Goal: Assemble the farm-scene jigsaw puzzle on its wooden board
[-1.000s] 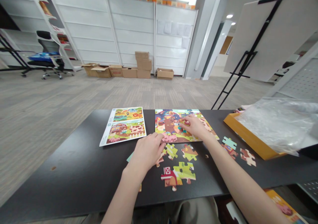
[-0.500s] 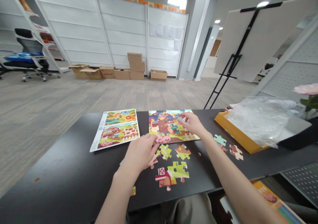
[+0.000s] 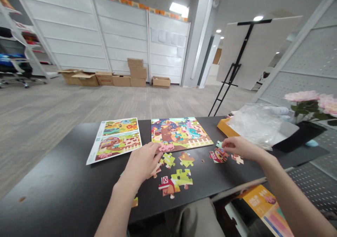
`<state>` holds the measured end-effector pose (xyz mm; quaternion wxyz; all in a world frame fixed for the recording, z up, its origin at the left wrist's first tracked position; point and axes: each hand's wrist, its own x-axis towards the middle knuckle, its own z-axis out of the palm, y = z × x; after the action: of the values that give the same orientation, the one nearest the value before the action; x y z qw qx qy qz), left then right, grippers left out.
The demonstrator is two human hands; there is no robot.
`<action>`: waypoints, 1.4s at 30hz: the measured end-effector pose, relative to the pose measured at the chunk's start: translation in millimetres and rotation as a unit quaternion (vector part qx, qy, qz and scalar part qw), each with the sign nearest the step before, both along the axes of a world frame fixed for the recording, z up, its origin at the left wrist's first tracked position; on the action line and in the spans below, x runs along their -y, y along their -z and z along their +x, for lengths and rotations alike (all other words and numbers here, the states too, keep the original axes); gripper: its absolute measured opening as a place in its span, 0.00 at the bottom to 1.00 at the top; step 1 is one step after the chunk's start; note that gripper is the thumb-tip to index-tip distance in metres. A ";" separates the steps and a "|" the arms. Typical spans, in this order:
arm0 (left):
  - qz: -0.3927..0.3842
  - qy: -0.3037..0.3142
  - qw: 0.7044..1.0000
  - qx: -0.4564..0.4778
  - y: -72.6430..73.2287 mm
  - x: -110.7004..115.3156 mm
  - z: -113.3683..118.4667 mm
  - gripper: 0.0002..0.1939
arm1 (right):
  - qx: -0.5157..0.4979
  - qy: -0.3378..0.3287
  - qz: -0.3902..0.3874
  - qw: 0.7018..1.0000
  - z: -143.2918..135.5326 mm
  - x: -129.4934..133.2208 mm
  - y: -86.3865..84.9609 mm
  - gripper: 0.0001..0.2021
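My left hand (image 3: 140, 161) rests at the lower left corner of the jigsaw puzzle (image 3: 184, 133), loosely curled, with thumb and fingers apart. Nothing shows in its grasp, though part of the fingers is hidden. Over to the right, my right hand (image 3: 243, 148) pinches at a small heap of puzzle pieces (image 3: 217, 156), its fingertips by a light teal puzzle piece (image 3: 219, 144); the exact grip is partly hidden. A brown-and-white piece (image 3: 237, 158) lies below that hand. In front of the puzzle are a green piece (image 3: 169, 160), an orange-green piece (image 3: 186, 159) and a joined barn section (image 3: 168, 187).
Left of the puzzle lies a printed picture sheet (image 3: 118, 140). An orange box (image 3: 223, 125) with clear plastic wrap (image 3: 250, 123) stands at the right, near pink flowers (image 3: 302, 96). Below the black table (image 3: 71, 167) is another orange box (image 3: 259, 200).
My right hand has moved right, from the puzzle to the loose pieces beside it. The view has turned slightly to the right. My left hand stays by the puzzle's corner.
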<state>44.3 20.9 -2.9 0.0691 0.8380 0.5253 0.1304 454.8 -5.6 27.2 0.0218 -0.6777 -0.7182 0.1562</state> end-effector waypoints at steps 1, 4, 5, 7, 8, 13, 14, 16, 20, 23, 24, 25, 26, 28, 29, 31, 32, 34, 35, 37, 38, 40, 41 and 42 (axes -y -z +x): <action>0.003 0.001 1.000 0.001 1.1 -0.2 -0.2 0.10 | -0.003 -0.012 0.001 1.000 -0.6 6.8 4.1 0.15; 0.006 0.008 1.000 0.006 3.8 -0.2 -0.2 0.11 | -0.025 -0.047 0.021 0.998 -5.4 19.5 16.8 0.20; 0.008 0.010 1.000 0.009 4.5 -0.1 0.0 0.11 | -0.031 -0.049 0.026 0.998 -7.0 20.6 20.4 0.22; 0.011 0.016 1.000 0.012 5.0 0.1 0.6 0.12 | -0.035 -0.045 0.028 0.998 -9.0 18.9 25.6 0.24; 0.013 0.018 1.000 0.014 4.9 0.3 0.9 0.12 | -0.033 -0.045 0.026 0.998 -9.7 16.7 27.1 0.23; 0.005 0.014 1.000 0.019 0.2 1.6 0.7 0.11 | -0.029 -0.051 0.038 0.998 -16.3 7.3 23.0 0.14; 0.003 0.013 1.000 0.021 -0.8 1.9 0.4 0.11 | -0.039 -0.043 0.034 0.998 -19.2 6.9 20.2 0.12; 0.002 0.012 1.000 0.027 -1.7 2.4 -0.3 0.11 | -0.089 -0.032 -0.001 0.996 -27.5 6.1 13.3 0.09; -0.007 0.023 0.997 0.068 0.5 2.7 -1.2 0.11 | -0.265 -0.053 -0.071 0.960 -56.3 -3.3 1.3 0.17; -0.023 0.033 0.993 0.113 2.9 2.6 -1.1 0.11 | -0.387 -0.078 -0.051 0.917 -90.6 -20.3 -0.4 0.21; -0.027 0.037 0.991 0.127 3.5 2.5 -0.8 0.11 | -0.414 -0.082 -0.041 0.905 -104.0 -27.0 0.4 0.22; -0.031 0.039 0.989 0.143 4.0 2.5 -0.4 0.12 | -0.437 -0.086 -0.033 0.895 -117.8 -33.8 1.7 0.22; -0.037 0.040 0.985 0.161 4.4 2.4 0.2 0.13 | -0.456 -0.091 -0.028 0.885 -131.7 -40.4 3.4 0.22; -0.054 0.034 0.976 0.206 4.8 2.1 1.5 0.19 | -0.487 -0.103 -0.024 0.867 -158.3 -52.8 8.1 0.22; -0.062 0.027 0.971 0.228 4.8 1.9 2.1 0.25 | -0.499 -0.107 -0.023 0.860 -170.3 -58.3 11.0 0.21; -0.073 0.006 0.964 0.257 4.3 1.3 2.7 0.36 | -0.520 -0.106 -0.020 0.847 -190.5 -67.4 18.0 0.20; -0.071 -0.009 0.962 0.262 3.8 0.9 2.7 0.39 | -0.531 -0.100 -0.023 0.841 -198.5 -70.9 22.0 0.20; -0.056 -0.048 0.963 0.258 2.5 0.0 2.1 0.41 | -0.552 -0.084 -0.037 0.829 -210.0 -75.1 30.8 0.20; -0.046 -0.067 0.965 0.251 1.7 -0.5 1.6 0.40 | -0.559 -0.077 -0.049 0.824 -213.8 -75.9 35.2 0.20; -0.024 -0.099 0.969 0.224 0.4 -1.2 0.3 0.34 | -0.566 -0.074 -0.065 0.819 -218.0 -75.0 43.5 0.19; -0.016 -0.108 0.973 0.203 0.0 -1.4 -0.4 0.31 | -0.565 -0.079 -0.068 0.819 -218.8 -73.7 47.1 0.19; -0.008 -0.108 0.982 0.157 0.2 -1.6 -1.6 0.26 | -0.558 -0.091 -0.069 0.822 -219.2 -70.7 52.6 0.19; -0.007 -0.100 0.985 0.138 1.0 -1.6 -2.1 0.25 | -0.555 -0.095 -0.069 0.824 -219.0 -69.4 54.5 0.20; -0.006 -0.086 0.988 0.127 2.3 -1.8 -2.4 0.24 | -0.552 -0.096 -0.068 0.825 -218.9 -68.4 55.6 0.20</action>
<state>41.9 22.7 -5.2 0.1285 0.7658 0.5834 0.2380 235.9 62.8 -28.4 0.3532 -0.4056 -0.6354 0.5541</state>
